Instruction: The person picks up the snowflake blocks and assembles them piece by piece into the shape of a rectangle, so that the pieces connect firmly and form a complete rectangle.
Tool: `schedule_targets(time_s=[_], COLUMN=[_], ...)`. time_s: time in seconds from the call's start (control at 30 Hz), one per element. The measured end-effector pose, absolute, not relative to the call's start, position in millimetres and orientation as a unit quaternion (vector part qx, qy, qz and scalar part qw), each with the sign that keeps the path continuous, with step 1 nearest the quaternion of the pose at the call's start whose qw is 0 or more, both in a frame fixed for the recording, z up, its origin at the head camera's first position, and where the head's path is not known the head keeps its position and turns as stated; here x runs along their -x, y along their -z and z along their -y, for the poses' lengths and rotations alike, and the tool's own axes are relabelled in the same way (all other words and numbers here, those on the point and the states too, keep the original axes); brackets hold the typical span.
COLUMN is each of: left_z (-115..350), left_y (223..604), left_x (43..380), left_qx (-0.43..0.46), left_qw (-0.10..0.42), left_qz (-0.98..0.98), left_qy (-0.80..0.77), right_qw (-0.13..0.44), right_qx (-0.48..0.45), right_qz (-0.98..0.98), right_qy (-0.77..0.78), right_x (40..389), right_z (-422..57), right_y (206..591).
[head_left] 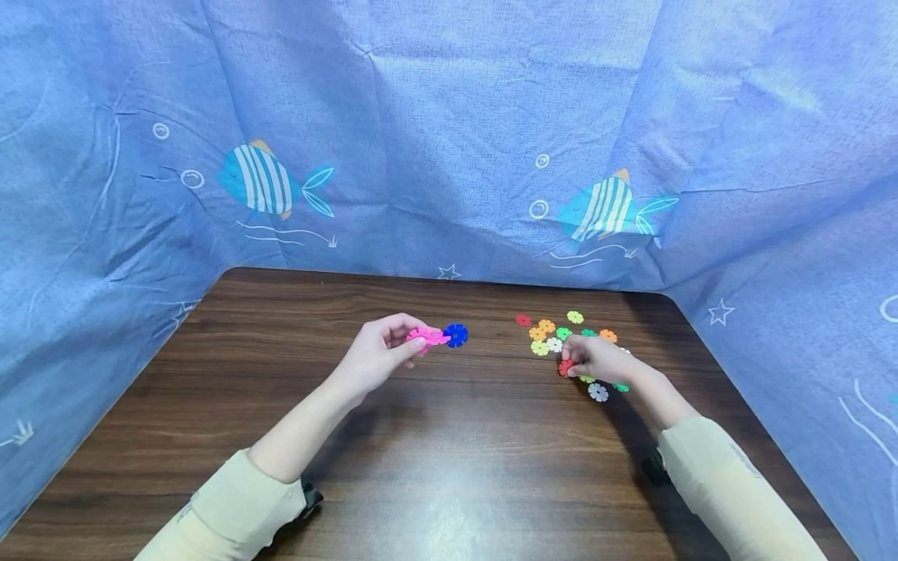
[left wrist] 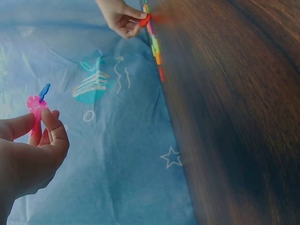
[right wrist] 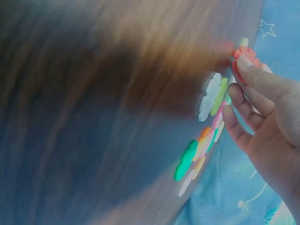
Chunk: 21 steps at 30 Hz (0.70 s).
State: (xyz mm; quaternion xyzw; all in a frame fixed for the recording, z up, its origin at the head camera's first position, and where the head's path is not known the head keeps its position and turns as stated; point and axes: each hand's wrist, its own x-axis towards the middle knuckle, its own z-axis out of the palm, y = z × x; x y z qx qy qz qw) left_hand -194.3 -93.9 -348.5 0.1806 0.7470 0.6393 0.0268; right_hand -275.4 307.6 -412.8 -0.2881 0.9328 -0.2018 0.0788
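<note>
Between thumb and fingers, my left hand (head_left: 379, 352) pinches pink notched discs (head_left: 429, 336) above the table. A blue notched disc (head_left: 456, 336) is joined to their right side; in the left wrist view the blue disc (left wrist: 44, 92) stands edge-on against the pink one (left wrist: 35, 104). Over the loose pieces at the right, my right hand (head_left: 598, 360) pinches a red notched disc (head_left: 565, 368). The right wrist view shows this red disc (right wrist: 246, 57) between thumb and forefinger, the other fingers loosely bent. Part of the pile lies hidden under the right hand.
Several loose discs lie around the right hand, among them a white disc (head_left: 598, 392), an orange disc (head_left: 546, 325), a yellow disc (head_left: 539, 347) and another red disc (head_left: 523, 320). The brown wooden table (head_left: 421, 467) meets a blue fish-print cloth (head_left: 449, 156) at its back and sides.
</note>
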Motion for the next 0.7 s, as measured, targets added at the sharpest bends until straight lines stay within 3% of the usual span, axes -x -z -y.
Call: schedule_targets(time_s=[0.53, 0.7], left_z=[91.5, 88.9], left_y=[346.6, 346.5], left_x=[194.4, 194.2], left_qx=[-0.19, -0.191], left_qw=[0.021, 0.021], left_qz=[-0.75, -0.752], left_qy=[-0.633, -0.63], right_qw=[-0.055, -0.049], right_qx=[0.287, 0.255], right_qz=[-0.915, -0.907], right_qy=[0.279, 0.332], right_x=[262.3, 255.2], right_z=[-283.9, -272.8], right_y=[375.4, 360.8])
